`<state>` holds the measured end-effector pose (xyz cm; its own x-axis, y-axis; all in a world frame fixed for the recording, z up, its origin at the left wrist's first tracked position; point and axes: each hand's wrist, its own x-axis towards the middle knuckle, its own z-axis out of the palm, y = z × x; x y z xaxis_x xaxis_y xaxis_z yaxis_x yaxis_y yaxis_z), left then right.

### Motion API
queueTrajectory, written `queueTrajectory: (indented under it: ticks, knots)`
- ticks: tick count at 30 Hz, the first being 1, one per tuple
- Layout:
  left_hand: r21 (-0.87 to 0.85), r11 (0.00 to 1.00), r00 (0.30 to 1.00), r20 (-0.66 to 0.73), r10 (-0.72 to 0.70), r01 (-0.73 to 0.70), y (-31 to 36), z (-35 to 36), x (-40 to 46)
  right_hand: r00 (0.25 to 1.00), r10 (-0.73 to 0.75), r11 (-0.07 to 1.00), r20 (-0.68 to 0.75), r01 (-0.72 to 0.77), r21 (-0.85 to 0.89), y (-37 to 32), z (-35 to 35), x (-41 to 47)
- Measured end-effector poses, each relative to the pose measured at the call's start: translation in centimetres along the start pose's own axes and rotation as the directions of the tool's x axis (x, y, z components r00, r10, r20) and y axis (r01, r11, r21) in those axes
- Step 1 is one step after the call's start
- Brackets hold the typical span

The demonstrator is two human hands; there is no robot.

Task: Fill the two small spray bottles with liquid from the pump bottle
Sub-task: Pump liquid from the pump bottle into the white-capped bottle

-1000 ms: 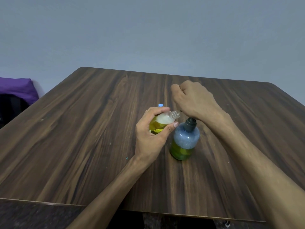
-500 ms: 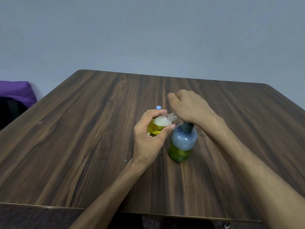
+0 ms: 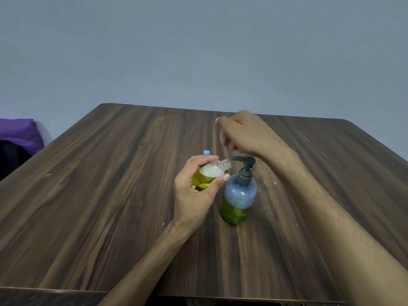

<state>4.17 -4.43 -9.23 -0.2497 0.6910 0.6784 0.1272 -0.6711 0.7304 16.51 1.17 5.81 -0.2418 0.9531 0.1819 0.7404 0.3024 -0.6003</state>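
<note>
On the tabletop (image 3: 110, 195) the pump bottle (image 3: 239, 199) stands; the spray bottle (image 3: 209, 173) is just beside it at ten o'clock.

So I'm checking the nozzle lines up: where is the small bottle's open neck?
In the head view, near table centre, the left hand holds the small spray bottle tilted, its open neck just left of the pump bottle spout.

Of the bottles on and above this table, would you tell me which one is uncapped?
The small spray bottle held tilted in the left hand: its threaded neck is bare, while the pump bottle keeps its dark pump head.
</note>
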Motion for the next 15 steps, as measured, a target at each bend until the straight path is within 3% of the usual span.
queueTrajectory:
  ticks: [7, 15]
  knots:
    - [-0.002, 1.0, 1.0, -0.012, -0.004, 0.004, 0.0, 0.0, 0.0, 0.981, -0.115, 0.987, -0.154, 0.13, 0.091, -0.3, 0.7, -0.4]
    - [-0.02, 1.0, 1.0, 0.004, 0.011, -0.011, 0.0, -0.1, 0.0, 0.987, -0.134, 0.984, -0.088, 0.122, -0.132, 0.8, 1.1, 0.0]
